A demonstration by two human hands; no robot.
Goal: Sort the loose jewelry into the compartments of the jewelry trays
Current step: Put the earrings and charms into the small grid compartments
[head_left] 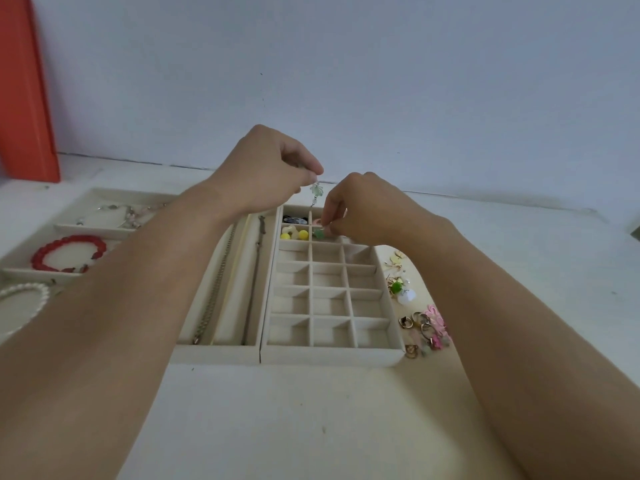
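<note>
Both my bare forearms reach forward and converge. My left hand (273,168) is raised, back upward, thumb and fingertips pinched together and pointing down. My right hand (360,211) sits lower and just beside it, fingers curled, its tips pinching too

Plain pale blue-grey wall (346,81) fills the upper half, a few tiny dark specks on it. Orange-red panel (24,88) stands at far left against the wall, maybe a cabinet side or board, cut off by the frame. White bench (311,410) below, meeting the wall along a thin dark seam. Light soft, even, no hard shadows.
</note>
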